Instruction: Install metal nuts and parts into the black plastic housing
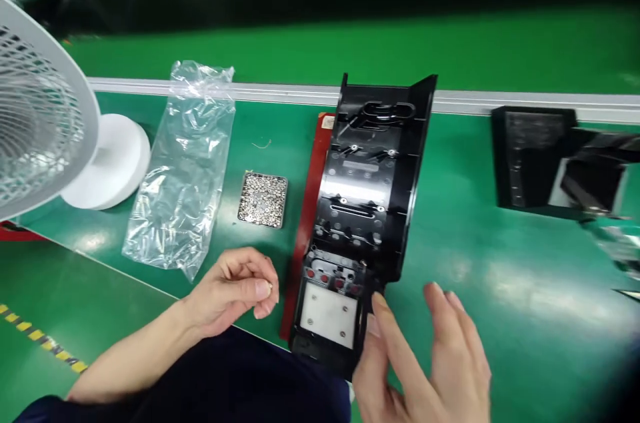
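Note:
A long black plastic housing (367,189) lies open side up on a red board (306,209), reaching from the near edge toward the far rail. Its near end carries a white plate (327,313) and red parts. My left hand (235,293) hovers left of that end, fingers curled in a pinch on a tiny metal piece, perhaps a screw. My right hand (425,356) is spread wide, its thumb resting against the housing's near right edge. A small tray of silvery screws (263,199) sits just beyond my left hand.
A white table fan (45,129) stands at the far left. A crumpled clear plastic bag (185,163) lies beside it. Another black part (545,159) rests at the right on the green belt (475,223). A metal rail (525,101) runs along the far side.

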### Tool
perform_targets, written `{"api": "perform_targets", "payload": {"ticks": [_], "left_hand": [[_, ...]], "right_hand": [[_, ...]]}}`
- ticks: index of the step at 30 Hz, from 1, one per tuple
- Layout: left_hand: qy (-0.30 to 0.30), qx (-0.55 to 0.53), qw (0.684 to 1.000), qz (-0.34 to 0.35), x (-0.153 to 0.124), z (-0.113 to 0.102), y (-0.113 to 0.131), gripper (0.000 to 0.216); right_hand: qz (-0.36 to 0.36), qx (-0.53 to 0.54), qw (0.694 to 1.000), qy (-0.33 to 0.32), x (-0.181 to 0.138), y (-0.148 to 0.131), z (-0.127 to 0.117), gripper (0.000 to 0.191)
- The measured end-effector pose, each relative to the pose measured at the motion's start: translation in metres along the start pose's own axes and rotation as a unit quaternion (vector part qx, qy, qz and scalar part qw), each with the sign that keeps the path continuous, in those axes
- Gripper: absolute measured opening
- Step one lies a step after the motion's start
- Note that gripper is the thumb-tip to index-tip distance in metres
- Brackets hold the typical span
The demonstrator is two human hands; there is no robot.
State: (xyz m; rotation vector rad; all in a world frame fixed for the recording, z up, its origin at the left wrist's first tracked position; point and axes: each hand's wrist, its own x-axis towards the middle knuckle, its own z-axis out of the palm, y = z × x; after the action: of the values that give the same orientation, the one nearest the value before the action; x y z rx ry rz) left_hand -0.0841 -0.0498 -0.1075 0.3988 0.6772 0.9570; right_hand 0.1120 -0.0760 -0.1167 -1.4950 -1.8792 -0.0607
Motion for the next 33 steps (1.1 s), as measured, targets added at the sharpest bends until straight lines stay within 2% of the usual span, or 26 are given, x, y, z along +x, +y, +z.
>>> {"api": "perform_targets", "payload": {"ticks": [3,6,9,11,12,13,14,17,19,20,21,22,24,28,33], "left_hand": [[-0.039,-0.028,0.999,0.011,0.003,-0.002,-0.003,0.010],[-0.046,-0.010,0.999,0.019,0.003,-0.001,-0.008,0.008],[-0.029,0.094,0.992,0.077,0.001,0.002,-0.015,0.010],[-0.011,0.225,0.962,0.152,0.001,0.005,-0.017,0.015],[-0.005,0.305,0.932,0.195,0.001,0.008,-0.018,0.017],[-0.004,0.389,0.889,0.242,0.003,0.010,-0.018,0.019],[-0.008,0.468,0.833,0.295,0.006,0.013,-0.018,0.020],[-0.014,0.654,0.614,0.441,0.019,0.023,-0.018,0.017],[0.006,0.728,0.484,0.485,0.031,0.028,-0.022,0.011],[0.020,0.757,0.438,0.485,0.036,0.030,-0.024,0.009],[0.032,0.781,0.404,0.476,0.041,0.031,-0.027,0.007],[0.042,0.799,0.382,0.462,0.045,0.031,-0.030,0.006],[0.058,0.826,0.359,0.430,0.051,0.032,-0.036,0.006],[0.088,0.859,0.338,0.374,0.055,0.036,-0.042,0.008],[0.114,0.878,0.301,0.354,0.056,0.041,-0.044,0.005]], "right_hand": [[0.017,0.047,0.998,0.030,-0.006,-0.010,-0.003,0.011],[0.031,0.075,0.995,0.061,-0.011,-0.015,-0.001,0.011],[0.036,0.099,0.992,0.076,-0.014,-0.014,0.000,0.013],[0.047,0.108,0.989,0.085,-0.016,-0.011,-0.002,0.013],[0.053,0.111,0.988,0.089,-0.017,-0.009,-0.003,0.012],[0.058,0.114,0.988,0.092,-0.018,-0.008,-0.005,0.012],[0.062,0.119,0.986,0.097,-0.018,-0.007,-0.007,0.012],[0.074,0.140,0.981,0.114,-0.020,-0.005,-0.011,0.010],[0.086,0.153,0.976,0.130,-0.022,-0.003,-0.014,0.009],[0.091,0.156,0.974,0.136,-0.022,-0.001,-0.015,0.009],[0.096,0.159,0.972,0.142,-0.023,0.001,-0.016,0.009],[0.099,0.160,0.971,0.147,-0.024,0.003,-0.016,0.009],[0.104,0.162,0.971,0.145,-0.024,0.008,-0.018,0.009],[0.116,0.170,0.970,0.133,-0.023,0.015,-0.019,0.010],[0.123,0.182,0.967,0.127,-0.025,0.020,-0.019,0.010]]}}
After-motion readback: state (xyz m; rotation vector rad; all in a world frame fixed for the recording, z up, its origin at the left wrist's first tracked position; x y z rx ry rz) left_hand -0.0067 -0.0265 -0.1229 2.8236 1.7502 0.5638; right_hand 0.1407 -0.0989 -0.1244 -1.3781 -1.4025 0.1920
